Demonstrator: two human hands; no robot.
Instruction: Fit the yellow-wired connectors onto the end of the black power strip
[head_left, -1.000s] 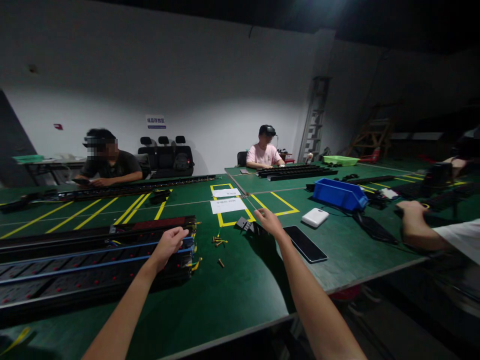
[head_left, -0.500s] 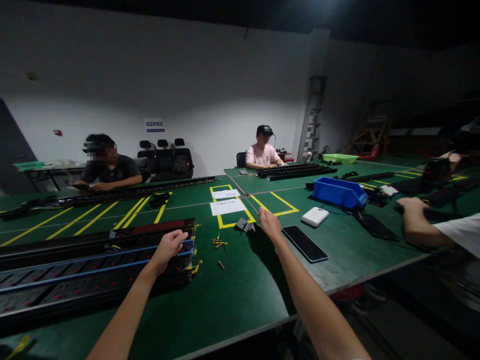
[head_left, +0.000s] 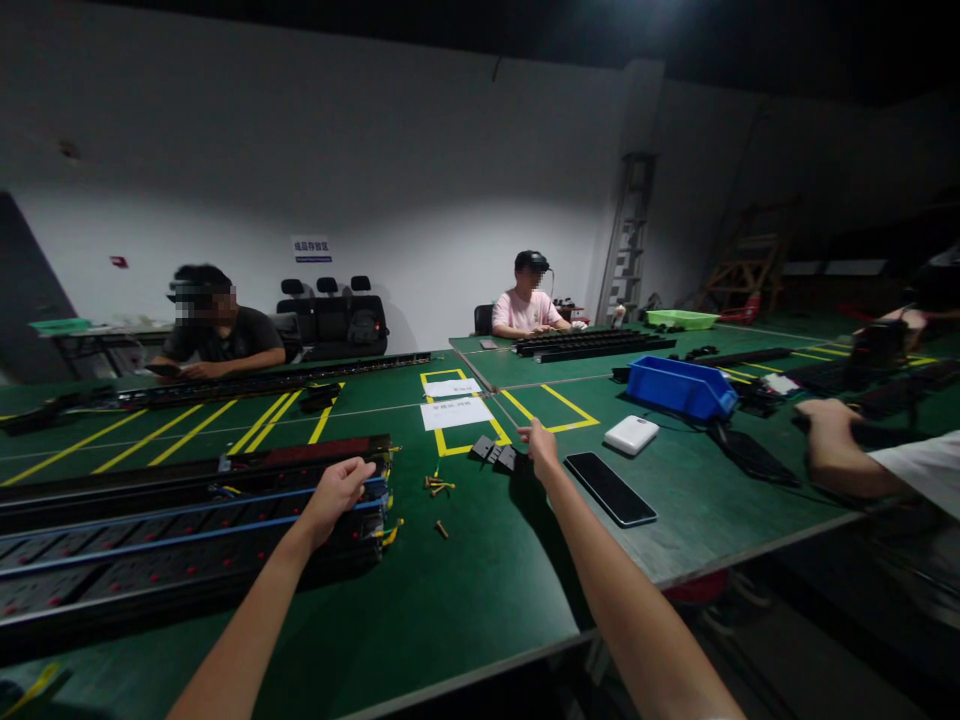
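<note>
My left hand point(head_left: 339, 494) is closed, with thumb and fingertips together, over the right end of the long black socket strips point(head_left: 202, 535) with blue edges. What it pinches, if anything, is too small to see. My right hand point(head_left: 541, 450) is closed just above the green table point(head_left: 480, 610), right of some small dark grey brackets point(head_left: 495, 453). A thin line meets its fingers; I cannot tell whether it is a rod or a table seam. Several brass-coloured screws point(head_left: 435, 484) lie between my hands, with a single screw point(head_left: 441, 530) nearer me.
A black phone point(head_left: 610, 488) and a white power bank point(head_left: 631, 434) lie right of my right hand. Beyond stands a blue bin point(head_left: 679, 388). Paper sheets point(head_left: 454, 412) lie ahead. A co-worker's arm point(head_left: 840, 450) rests at right; two people sit across the table.
My right hand has shifted slightly to the right, uncovering more of the grey brackets. My left hand stays in place over the strips.
</note>
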